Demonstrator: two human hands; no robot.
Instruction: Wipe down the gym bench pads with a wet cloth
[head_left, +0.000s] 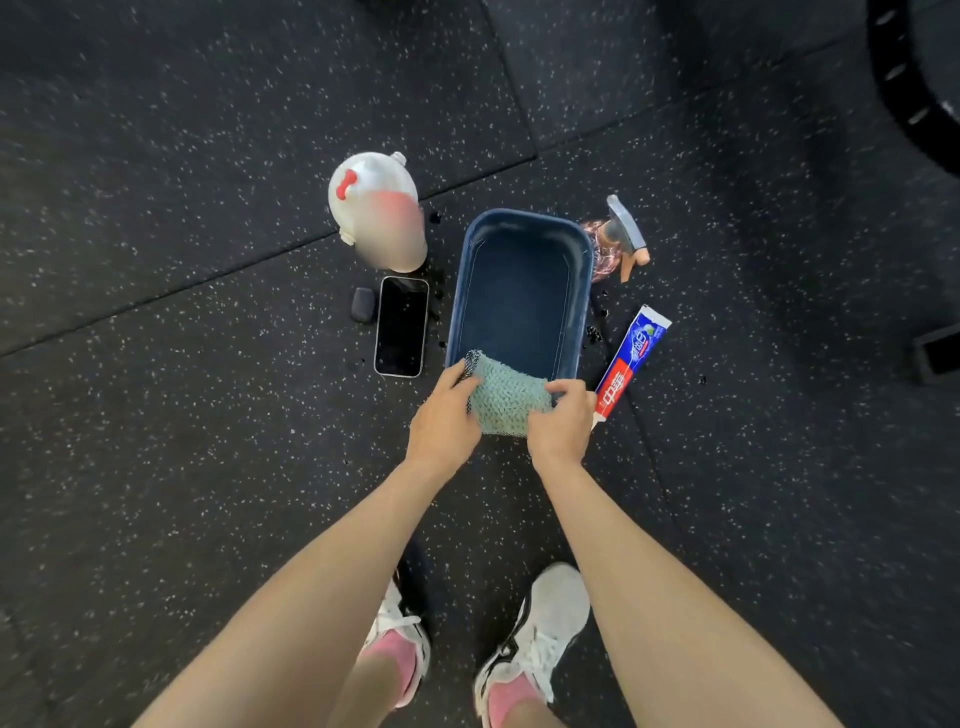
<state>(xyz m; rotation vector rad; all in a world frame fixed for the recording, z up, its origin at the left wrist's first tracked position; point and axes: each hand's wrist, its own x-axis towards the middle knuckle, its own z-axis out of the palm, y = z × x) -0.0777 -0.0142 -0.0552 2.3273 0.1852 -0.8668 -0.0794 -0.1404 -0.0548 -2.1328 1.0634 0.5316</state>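
Head view is showing the cloth (506, 402) held over the near rim of the basin (519, 291), left hand (441, 415) pinching its left edge, right hand (561, 423) curling round its right edge. No bench pad is showing, so wiping is probably not yet beginning; nearly everything is lying ahead.

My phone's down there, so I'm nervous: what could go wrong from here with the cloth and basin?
1. The left hand and right hand hold the green cloth over the near rim of the blue basin; drips could fall outside it.
2. The phone lies beside the basin, and dark spots around it look like splashes, so the phone may get wet.
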